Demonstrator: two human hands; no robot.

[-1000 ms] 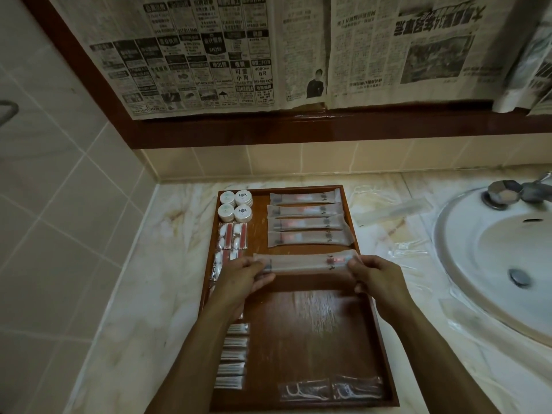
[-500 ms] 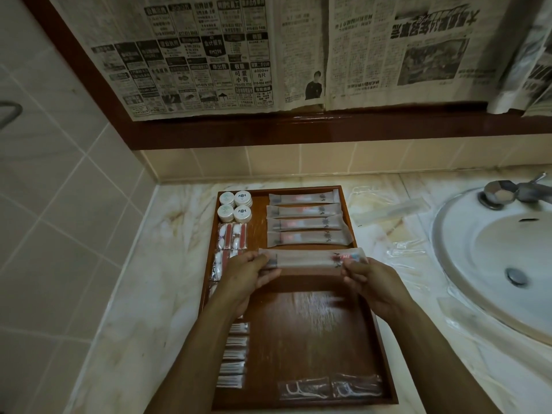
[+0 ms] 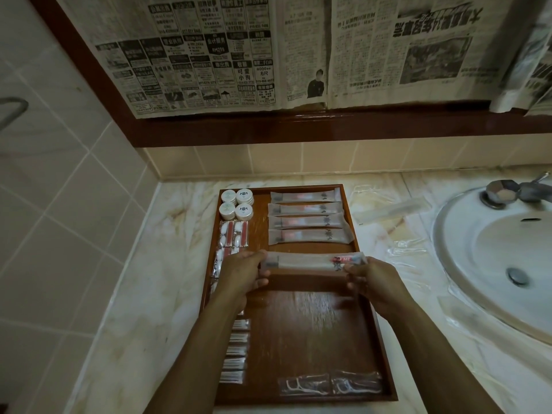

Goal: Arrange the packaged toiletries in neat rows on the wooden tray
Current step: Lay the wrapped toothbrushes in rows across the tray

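Glossy wooden tray [image 3: 313,324], marble counter [image 3: 143,294]

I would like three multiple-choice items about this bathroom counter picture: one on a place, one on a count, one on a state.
1. Where do the small round white jars stand on the brown wooden tray?
A. far left corner
B. near right corner
C. centre

2. How many long frosted toothbrush packets lie in a row beyond the hands?
A. two
B. four
C. six

3. How is the fifth long frosted packet held?
A. left hand only
B. lying untouched
C. both hands, one at each end

Answers: 1 A, the jars sit at the far left; 2 B, four lie stacked in a column; 3 C, left hand and right hand grip its ends.
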